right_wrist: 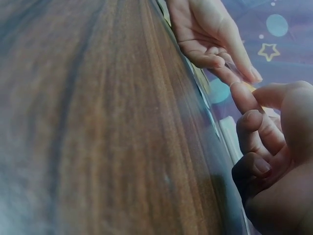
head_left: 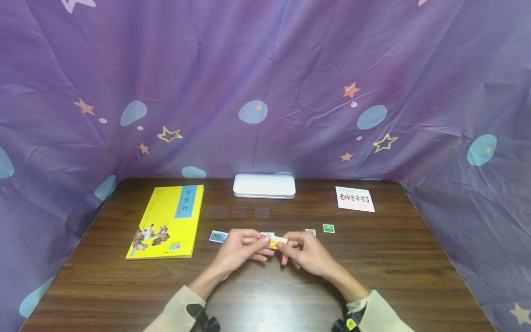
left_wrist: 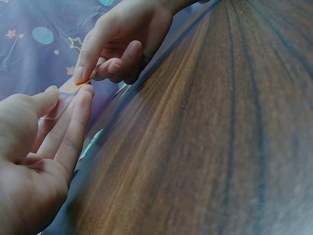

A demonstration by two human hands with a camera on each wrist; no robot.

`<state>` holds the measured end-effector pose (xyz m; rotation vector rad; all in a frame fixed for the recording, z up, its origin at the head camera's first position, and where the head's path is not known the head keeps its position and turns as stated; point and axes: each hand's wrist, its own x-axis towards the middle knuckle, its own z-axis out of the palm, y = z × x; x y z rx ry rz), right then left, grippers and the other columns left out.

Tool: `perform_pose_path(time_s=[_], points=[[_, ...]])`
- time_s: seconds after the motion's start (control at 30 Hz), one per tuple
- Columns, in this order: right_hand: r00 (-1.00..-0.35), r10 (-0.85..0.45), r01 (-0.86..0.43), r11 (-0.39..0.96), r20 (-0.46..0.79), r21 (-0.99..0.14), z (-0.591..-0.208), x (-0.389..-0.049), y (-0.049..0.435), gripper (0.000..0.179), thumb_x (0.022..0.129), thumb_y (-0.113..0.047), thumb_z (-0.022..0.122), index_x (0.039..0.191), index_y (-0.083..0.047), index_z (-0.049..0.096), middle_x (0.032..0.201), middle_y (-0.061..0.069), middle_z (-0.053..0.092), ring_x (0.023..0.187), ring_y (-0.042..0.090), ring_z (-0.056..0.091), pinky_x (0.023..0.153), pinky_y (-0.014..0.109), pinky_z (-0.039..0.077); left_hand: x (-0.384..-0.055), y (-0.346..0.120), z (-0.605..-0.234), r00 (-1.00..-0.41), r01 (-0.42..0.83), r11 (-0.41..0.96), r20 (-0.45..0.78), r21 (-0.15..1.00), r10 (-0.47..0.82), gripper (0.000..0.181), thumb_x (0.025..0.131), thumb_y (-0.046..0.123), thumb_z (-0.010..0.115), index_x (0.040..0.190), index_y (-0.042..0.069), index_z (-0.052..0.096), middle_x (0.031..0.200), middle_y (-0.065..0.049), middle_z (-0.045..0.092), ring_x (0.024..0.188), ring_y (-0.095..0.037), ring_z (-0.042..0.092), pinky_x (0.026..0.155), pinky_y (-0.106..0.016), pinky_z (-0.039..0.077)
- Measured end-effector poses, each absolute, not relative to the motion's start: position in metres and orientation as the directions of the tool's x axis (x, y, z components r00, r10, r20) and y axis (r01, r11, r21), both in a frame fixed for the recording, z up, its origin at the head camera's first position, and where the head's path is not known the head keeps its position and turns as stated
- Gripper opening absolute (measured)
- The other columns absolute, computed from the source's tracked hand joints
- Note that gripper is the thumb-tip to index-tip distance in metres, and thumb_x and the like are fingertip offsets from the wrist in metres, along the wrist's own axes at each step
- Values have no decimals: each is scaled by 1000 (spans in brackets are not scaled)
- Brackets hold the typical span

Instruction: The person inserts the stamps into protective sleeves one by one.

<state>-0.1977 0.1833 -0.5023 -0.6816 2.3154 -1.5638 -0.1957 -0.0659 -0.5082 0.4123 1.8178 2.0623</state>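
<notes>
Over the front middle of the table, both hands meet at a small yellow-orange stamp [head_left: 279, 240]. My right hand [head_left: 311, 255] pinches the stamp by its right end, between thumb and fingers. My left hand [head_left: 238, 251] holds a small clear plastic sleeve [left_wrist: 55, 111] between thumb and fingers, seen in the left wrist view. The stamp overlaps the sleeve's edge there; how far it sits inside, I cannot tell. Just behind the hands lie a blue stamp [head_left: 218, 236], a partly covered stamp [head_left: 268, 234], a beige stamp [head_left: 310, 231] and a green stamp [head_left: 328, 228].
Three clear sleeves [head_left: 238, 212] lie in a row farther back on the wooden table [head_left: 394, 258]. A yellow book [head_left: 170, 221] is at the left, a white case [head_left: 264, 186] at the back middle, and a white card with writing [head_left: 355, 199] at the back right.
</notes>
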Motion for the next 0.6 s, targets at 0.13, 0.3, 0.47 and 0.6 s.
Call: perform_pose_path(time_s=[0.13,0.3,0.47,0.6], points=[[-854,-518,-236,318,40,-918,-502,-198,184,21,108,-27,68,107,-7,75,74,6,77,47,6,51,39,17,38,-196,-66,-509,-890,-75,-111,-17,991,455,32,106,18,72,119,-11,70,115,-25,80,101,-37,83,87,-46,72],[-852,-522,-242,322,41,-915,-502,-198,184,21,109,-27,68,107,-7,75,74,6,77,47,6,51,39,17,40,-195,-67,-508,-891,-89,-107,-31,990,452,31,104,17,75,120,-10,71,114,-25,80,98,-31,84,86,-45,72],[-843,-537,-240,302,44,-922,-502,-197,183,21,109,-25,68,105,-6,75,74,8,77,48,6,51,40,17,40,-195,-67,-506,-891,-111,-106,-52,988,451,31,98,12,81,121,-8,73,113,-24,81,95,-27,84,86,-44,73],[-835,-548,-239,284,47,-929,-502,-197,183,22,109,-23,68,102,-4,74,73,9,76,48,5,51,40,16,39,-194,-67,-506,-891,-109,-104,-51,989,451,30,97,7,82,119,-10,73,112,-27,80,91,-25,84,84,-42,73]])
